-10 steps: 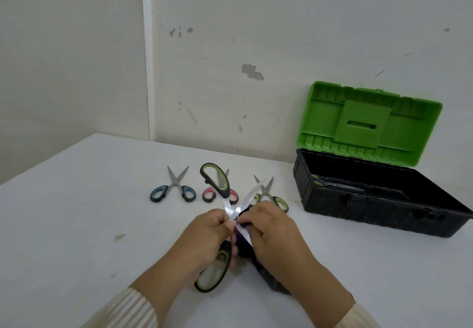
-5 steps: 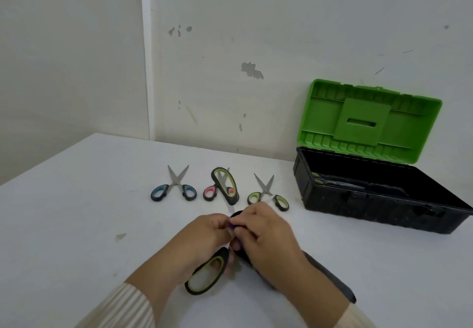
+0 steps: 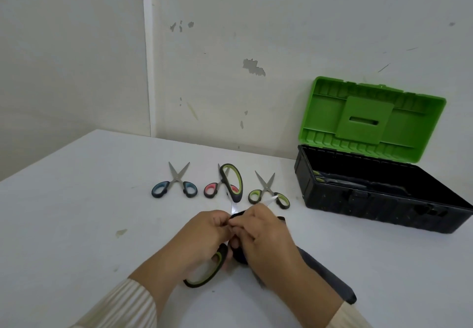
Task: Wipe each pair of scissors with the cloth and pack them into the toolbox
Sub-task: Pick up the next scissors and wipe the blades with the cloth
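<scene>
the left hand (image 3: 202,238) grips the big green-handled scissors (image 3: 204,271), held open above the bench (image 3: 76,212). the right hand (image 3: 266,235) pinches the dark cloth (image 3: 325,276) around 1 blade. best to wipe from pivot toward tip, fingers off the edge, then do the other blade before reaching for the toolbox (image 3: 378,210).

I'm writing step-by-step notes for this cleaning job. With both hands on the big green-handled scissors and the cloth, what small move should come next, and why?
Probably draw the dark cloth along the exposed blade toward its tip. The left hand grips the large scissors near the pivot, the right hand pinches cloth there, and the scissors are open. Three small pairs lie unwiped beyond; the toolbox stands open.
</scene>
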{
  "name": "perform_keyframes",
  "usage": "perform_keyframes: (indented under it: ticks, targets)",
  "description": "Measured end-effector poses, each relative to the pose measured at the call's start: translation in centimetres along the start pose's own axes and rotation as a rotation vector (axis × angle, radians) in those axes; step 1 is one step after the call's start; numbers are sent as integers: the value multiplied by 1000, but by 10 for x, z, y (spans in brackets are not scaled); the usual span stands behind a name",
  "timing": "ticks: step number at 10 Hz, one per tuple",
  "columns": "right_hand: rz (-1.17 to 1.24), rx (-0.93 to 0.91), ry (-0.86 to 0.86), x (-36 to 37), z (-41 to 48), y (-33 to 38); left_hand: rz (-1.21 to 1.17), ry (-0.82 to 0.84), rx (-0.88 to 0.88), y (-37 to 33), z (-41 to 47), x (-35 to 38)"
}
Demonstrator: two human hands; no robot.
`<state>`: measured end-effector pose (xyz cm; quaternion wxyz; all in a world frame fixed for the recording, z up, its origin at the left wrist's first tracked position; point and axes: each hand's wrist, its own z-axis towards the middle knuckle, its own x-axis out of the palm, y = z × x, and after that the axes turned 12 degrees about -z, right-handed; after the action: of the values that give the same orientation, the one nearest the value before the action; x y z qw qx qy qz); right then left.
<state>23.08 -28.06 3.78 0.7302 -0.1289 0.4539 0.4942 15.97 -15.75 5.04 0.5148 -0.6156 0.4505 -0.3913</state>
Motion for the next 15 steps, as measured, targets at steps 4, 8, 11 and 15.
perform_keyframes:
  ticks: [4,8,11,15]
  targets:
    - [173,450,-380,-42,11,-36,-71,-14,-35,-6,-1,-8]
    - [22,22,101,-4,4,3,-16,-21,18,2,1,-1]
    - [-9,139,2,-7,8,1,71,30,47,7,3,1]
    - [107,426,-177,-28,14,-36,-22,-37,74,-6,-2,-7]
